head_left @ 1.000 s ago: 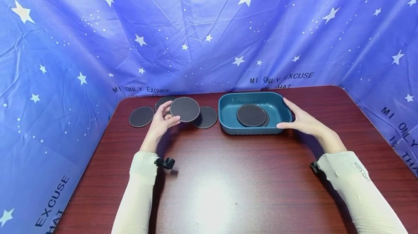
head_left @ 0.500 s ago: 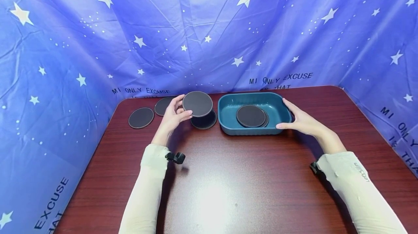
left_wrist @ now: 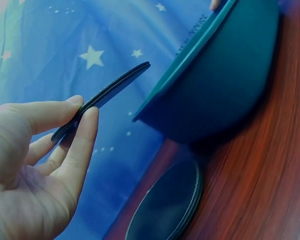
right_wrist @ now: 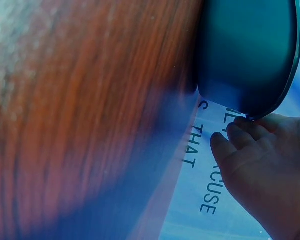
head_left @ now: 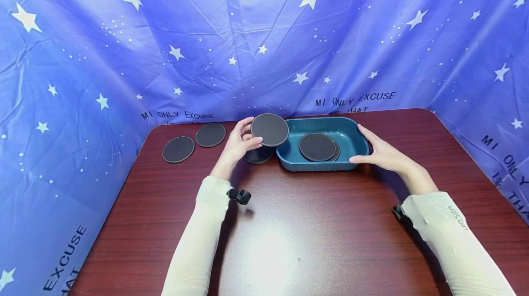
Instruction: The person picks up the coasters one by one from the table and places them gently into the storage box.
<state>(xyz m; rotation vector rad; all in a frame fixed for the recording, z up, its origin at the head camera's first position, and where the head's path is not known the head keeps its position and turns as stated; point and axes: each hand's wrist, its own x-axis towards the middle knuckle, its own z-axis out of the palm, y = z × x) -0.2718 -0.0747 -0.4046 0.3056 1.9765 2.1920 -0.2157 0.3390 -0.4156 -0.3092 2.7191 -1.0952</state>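
My left hand (head_left: 239, 144) pinches a round black coaster (head_left: 270, 130) by its edge, between thumb and fingers. The coaster is raised above the table and overlaps the left end of a teal rectangular basin (head_left: 314, 166) in the head view. Seen edge-on in the left wrist view, this held coaster (left_wrist: 107, 92) is tilted beside the basin wall (left_wrist: 225, 75). Inside the basin lie two overlapping black coasters (head_left: 317, 146). My right hand (head_left: 382, 151) spans the basin's right end, thumb on the front rim and fingers at the far corner; its fingertips touch the rim in the right wrist view.
Two black coasters lie flat at the back left, one outer coaster (head_left: 178, 149) and one inner coaster (head_left: 211, 135). Another coaster (head_left: 258, 155) lies left of the basin, partly hidden under the held one. A star-print curtain (head_left: 231, 34) borders the dark red table (head_left: 310, 222).
The left hand has carried its coaster rightward, from above the coasters at left to the basin's left rim. The right hand and the basin have stayed in place.
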